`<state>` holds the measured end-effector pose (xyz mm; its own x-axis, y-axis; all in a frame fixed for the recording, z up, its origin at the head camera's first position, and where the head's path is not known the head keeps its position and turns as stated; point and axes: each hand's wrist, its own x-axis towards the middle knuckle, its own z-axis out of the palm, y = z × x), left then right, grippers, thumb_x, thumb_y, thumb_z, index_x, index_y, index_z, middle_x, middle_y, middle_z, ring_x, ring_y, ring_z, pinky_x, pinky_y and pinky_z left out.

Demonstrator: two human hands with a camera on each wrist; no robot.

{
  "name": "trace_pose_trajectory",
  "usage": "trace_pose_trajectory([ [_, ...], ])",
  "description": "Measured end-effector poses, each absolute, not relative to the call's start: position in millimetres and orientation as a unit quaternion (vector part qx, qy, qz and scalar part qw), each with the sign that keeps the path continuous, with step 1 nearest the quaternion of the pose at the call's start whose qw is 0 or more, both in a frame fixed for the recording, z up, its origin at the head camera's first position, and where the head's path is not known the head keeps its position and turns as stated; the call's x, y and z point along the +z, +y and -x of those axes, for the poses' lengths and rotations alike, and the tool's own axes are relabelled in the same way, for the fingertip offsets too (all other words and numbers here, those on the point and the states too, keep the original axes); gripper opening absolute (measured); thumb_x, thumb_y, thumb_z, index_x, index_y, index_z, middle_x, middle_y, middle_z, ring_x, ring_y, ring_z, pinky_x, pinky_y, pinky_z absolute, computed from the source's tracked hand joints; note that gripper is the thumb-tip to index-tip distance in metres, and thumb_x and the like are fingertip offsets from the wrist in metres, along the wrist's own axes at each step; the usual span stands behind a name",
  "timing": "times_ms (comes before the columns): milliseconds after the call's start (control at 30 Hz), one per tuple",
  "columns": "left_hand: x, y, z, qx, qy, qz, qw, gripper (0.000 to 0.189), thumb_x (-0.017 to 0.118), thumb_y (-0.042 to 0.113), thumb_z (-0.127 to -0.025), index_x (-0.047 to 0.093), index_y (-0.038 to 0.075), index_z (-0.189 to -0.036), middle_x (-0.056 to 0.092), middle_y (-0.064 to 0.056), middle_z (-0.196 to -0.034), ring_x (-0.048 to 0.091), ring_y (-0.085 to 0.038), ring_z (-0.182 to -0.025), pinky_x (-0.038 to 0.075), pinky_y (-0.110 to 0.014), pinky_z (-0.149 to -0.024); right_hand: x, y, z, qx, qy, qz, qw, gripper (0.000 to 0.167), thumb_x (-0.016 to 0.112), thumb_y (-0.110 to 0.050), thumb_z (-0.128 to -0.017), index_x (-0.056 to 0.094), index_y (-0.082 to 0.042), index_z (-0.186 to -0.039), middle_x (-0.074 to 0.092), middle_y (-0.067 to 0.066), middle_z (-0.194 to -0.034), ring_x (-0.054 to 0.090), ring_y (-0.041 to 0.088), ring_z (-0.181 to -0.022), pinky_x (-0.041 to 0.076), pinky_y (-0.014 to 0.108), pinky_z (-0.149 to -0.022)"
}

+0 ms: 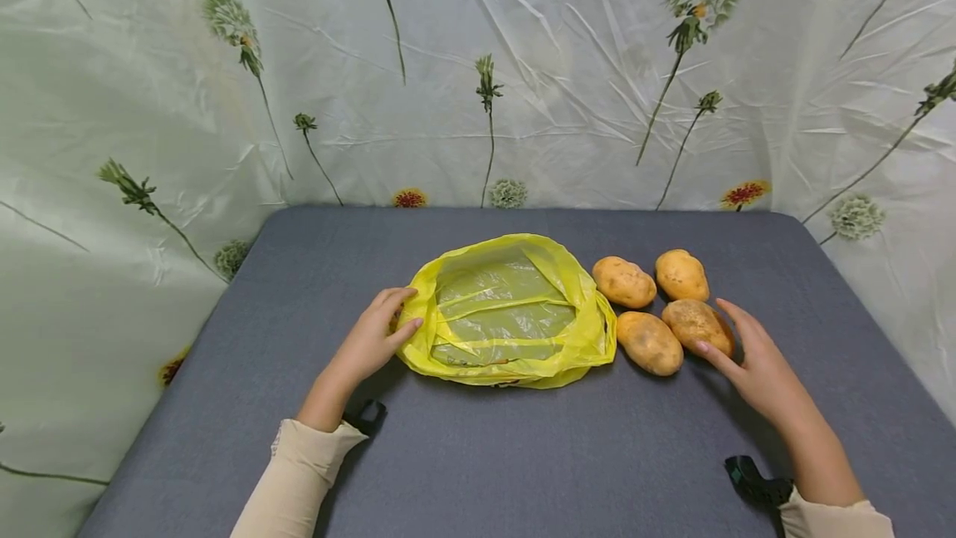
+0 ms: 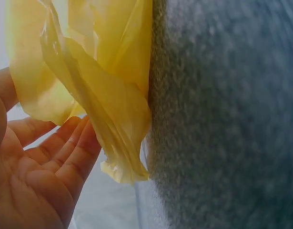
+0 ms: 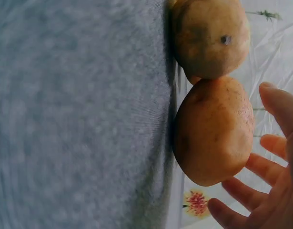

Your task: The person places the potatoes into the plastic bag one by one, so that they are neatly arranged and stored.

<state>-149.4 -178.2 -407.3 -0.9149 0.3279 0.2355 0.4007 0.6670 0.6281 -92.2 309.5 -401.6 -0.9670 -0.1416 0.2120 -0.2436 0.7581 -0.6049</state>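
A yellow plastic bag (image 1: 504, 351) lies on the table with its mouth spread wide, facing up. My left hand (image 1: 373, 335) is at the bag's left side, thumb and forefinger apart and touching the rim. In the left wrist view, relaxed fingers (image 2: 65, 157) rest against the crinkled yellow plastic (image 2: 120, 105). On the right, my right hand (image 1: 758, 364) reaches round the nearest potato (image 1: 698, 326), thumb and fingers spread. The right wrist view has this potato (image 3: 215, 131) beside loosely spread fingers (image 3: 241, 195), with a gap at the thumb.
Three more potatoes lie between the bag and my right hand: one at front (image 1: 650, 344), one beside the bag (image 1: 624, 281) and one at back (image 1: 682, 275). The grey cloth-covered table (image 1: 523, 455) ends at a flower-printed curtain (image 1: 418, 131).
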Motion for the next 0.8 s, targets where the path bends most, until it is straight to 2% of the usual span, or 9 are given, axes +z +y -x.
trace_pose_trajectory([
  [167, -409.1, -178.2, 149.0, -0.398, -0.898, 0.181, 0.047, 0.045, 0.061, 0.012, -0.086, 0.047, -0.001, -0.126, 0.046, -0.017, -0.122, 0.051, -0.029, -0.093, 0.044, -0.042, -0.077, -406.6, 313.0, 92.2, 0.348, -0.931, -0.080, 0.068, 0.066, 0.058, -0.019, -0.089, 0.021, 0.003, -0.139, 0.028, 0.036, -0.128, 0.031, 0.053, -0.109, 0.027, 0.064, -0.078],
  [300, -412.0, -179.2, 150.6, -0.447, -0.880, 0.159, 0.035, 0.044, 0.062, 0.009, -0.085, 0.048, 0.001, -0.126, 0.045, -0.016, -0.123, 0.051, -0.027, -0.090, 0.044, -0.039, -0.076, -410.9, 314.7, 93.0, 0.366, -0.925, -0.073, 0.070, 0.065, 0.059, -0.016, -0.088, 0.023, 0.006, -0.137, 0.031, 0.035, -0.126, 0.036, 0.051, -0.106, 0.030, 0.059, -0.078],
  [400, -414.7, -179.8, 152.1, -0.498, -0.855, 0.143, 0.015, 0.045, 0.063, 0.006, -0.084, 0.048, 0.000, -0.126, 0.046, -0.015, -0.116, 0.048, -0.020, -0.081, 0.043, -0.029, -0.067, -414.2, 316.5, 93.2, 0.374, -0.921, -0.074, 0.078, 0.063, 0.061, -0.013, -0.086, 0.027, 0.006, -0.135, 0.034, 0.032, -0.126, 0.040, 0.046, -0.104, 0.035, 0.036, -0.086],
  [500, -417.1, -181.0, 152.5, -0.572, -0.811, 0.123, -0.016, 0.046, 0.061, 0.001, -0.084, 0.046, -0.003, -0.127, 0.047, -0.016, -0.100, 0.045, -0.014, -0.070, 0.039, -0.021, -0.056, -417.7, 317.7, 93.5, 0.375, -0.920, -0.078, 0.087, 0.062, 0.064, -0.011, -0.084, 0.030, 0.005, -0.134, 0.039, 0.029, -0.124, 0.045, 0.022, -0.105, 0.031, 0.012, -0.078],
  [567, -418.1, -181.8, 152.3, -0.614, -0.781, 0.109, -0.035, 0.047, 0.060, -0.001, -0.084, 0.043, -0.005, -0.128, 0.047, -0.014, -0.090, 0.045, -0.011, -0.066, 0.039, -0.019, -0.053, -419.5, 318.1, 93.4, 0.375, -0.919, -0.078, 0.090, 0.062, 0.065, -0.011, -0.083, 0.032, 0.003, -0.134, 0.041, 0.028, -0.123, 0.044, 0.008, -0.100, 0.028, 0.005, -0.073],
  [600, -418.7, -182.2, 152.3, -0.630, -0.768, 0.102, -0.043, 0.047, 0.059, -0.002, -0.084, 0.042, -0.005, -0.129, 0.047, -0.013, -0.087, 0.046, -0.011, -0.065, 0.040, -0.019, -0.053, -420.2, 318.2, 93.4, 0.375, -0.920, -0.075, 0.089, 0.062, 0.065, -0.011, -0.083, 0.032, 0.003, -0.134, 0.042, 0.028, -0.123, 0.043, 0.006, -0.099, 0.029, 0.005, -0.072],
  [667, -419.5, -182.7, 152.2, -0.649, -0.753, 0.093, -0.055, 0.048, 0.058, -0.002, -0.085, 0.041, -0.005, -0.129, 0.049, -0.012, -0.083, 0.048, -0.010, -0.064, 0.042, -0.019, -0.054, -421.7, 318.9, 93.3, 0.379, -0.919, -0.070, 0.087, 0.062, 0.065, -0.012, -0.084, 0.031, 0.002, -0.135, 0.041, 0.029, -0.124, 0.045, 0.010, -0.102, 0.029, 0.005, -0.071],
  [767, -420.9, -183.2, 152.4, -0.655, -0.748, 0.086, -0.065, 0.048, 0.059, -0.001, -0.085, 0.041, -0.003, -0.130, 0.052, -0.010, -0.084, 0.050, -0.010, -0.066, 0.043, -0.020, -0.055, -423.0, 318.4, 92.7, 0.383, -0.917, -0.059, 0.095, 0.062, 0.065, -0.011, -0.083, 0.032, 0.002, -0.135, 0.040, 0.029, -0.125, 0.046, 0.033, -0.104, 0.029, 0.002, -0.072],
  [800, -421.5, -183.3, 152.5, -0.655, -0.748, 0.084, -0.066, 0.048, 0.059, 0.000, -0.085, 0.041, -0.003, -0.130, 0.052, -0.010, -0.084, 0.051, -0.010, -0.066, 0.043, -0.020, -0.056, -423.5, 318.1, 92.4, 0.384, -0.916, -0.057, 0.101, 0.062, 0.065, -0.010, -0.083, 0.033, 0.002, -0.134, 0.040, 0.029, -0.125, 0.046, 0.032, -0.106, 0.029, 0.002, -0.072],
])
